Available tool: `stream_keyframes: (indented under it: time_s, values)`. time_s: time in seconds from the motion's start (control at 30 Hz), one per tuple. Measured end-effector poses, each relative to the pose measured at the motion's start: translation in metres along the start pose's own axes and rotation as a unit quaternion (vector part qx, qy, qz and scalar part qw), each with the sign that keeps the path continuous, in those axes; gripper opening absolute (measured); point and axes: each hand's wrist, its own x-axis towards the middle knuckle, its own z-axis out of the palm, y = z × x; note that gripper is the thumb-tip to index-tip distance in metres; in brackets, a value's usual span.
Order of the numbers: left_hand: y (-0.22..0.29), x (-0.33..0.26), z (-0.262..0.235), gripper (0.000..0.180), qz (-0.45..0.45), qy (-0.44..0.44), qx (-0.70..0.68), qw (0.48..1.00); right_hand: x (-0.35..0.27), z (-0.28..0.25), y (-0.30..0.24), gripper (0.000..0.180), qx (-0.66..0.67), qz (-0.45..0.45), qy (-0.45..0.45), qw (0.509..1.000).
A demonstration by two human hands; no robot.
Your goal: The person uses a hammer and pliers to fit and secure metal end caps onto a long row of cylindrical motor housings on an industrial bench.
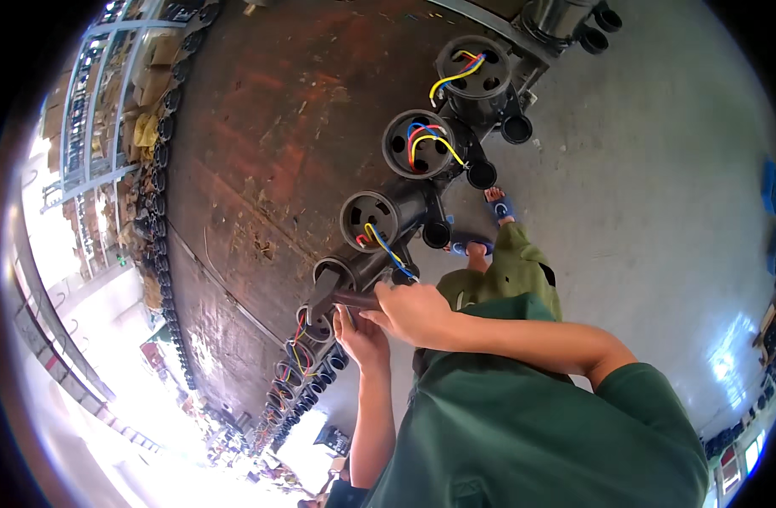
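My right hand (411,315) is closed round the brown handle of a hammer (322,298), whose dark head lies over the rim of a black cylindrical housing (335,269). Just below the handle is my left hand (362,343), its fingers drawn together and raised against the same housing; what they hold, if anything, is hidden. Beyond the hammer stands another black housing (370,222) with a round open end, a side pipe, and yellow, blue and red wires hanging out.
More such housings (417,144) with coloured wires line the edge of a worn brown surface (261,127), running from far right to near left. Another row of dark round parts (161,195) follows the left edge, beside metal shelves (108,110). Grey floor (642,186) lies to the right.
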Motion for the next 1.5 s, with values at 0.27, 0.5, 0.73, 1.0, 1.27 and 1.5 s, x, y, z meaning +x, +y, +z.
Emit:
stream_keyframes:
  time_s: [0.27, 0.5, 0.73, 1.0, 1.27, 1.5]
  values:
    - [-0.007, 0.002, 0.02, 0.045, 0.064, 0.027, -0.093, 0.993, 0.01, -0.027, -0.015, 0.046, -0.051, -0.007, -0.036, 0.998]
    - [-0.02, 0.003, 0.018, 0.05, 0.147, 0.044, -0.116, 0.981, -0.007, -0.055, -0.079, 0.047, 0.031, 0.008, -0.081, 0.996]
    - [-0.031, 0.006, 0.026, 0.051, 0.189, 0.054, -0.119, 0.973, 0.003, -0.051, -0.055, 0.042, -0.138, -0.089, -0.027, 0.986]
    - [-0.033, 0.009, 0.019, 0.053, 0.187, 0.066, -0.119, 0.973, 0.014, -0.052, -0.079, 0.044, -0.089, 0.033, -0.114, 0.989]
    - [-0.033, 0.006, 0.021, 0.054, 0.19, 0.073, -0.092, 0.975, 0.009, -0.03, -0.033, 0.048, -0.227, -0.032, -0.033, 0.973]
    - [-0.043, 0.016, 0.024, 0.054, 0.189, 0.082, -0.096, 0.974, 0.018, -0.044, -0.07, 0.045, -0.038, 0.085, -0.103, 0.99]
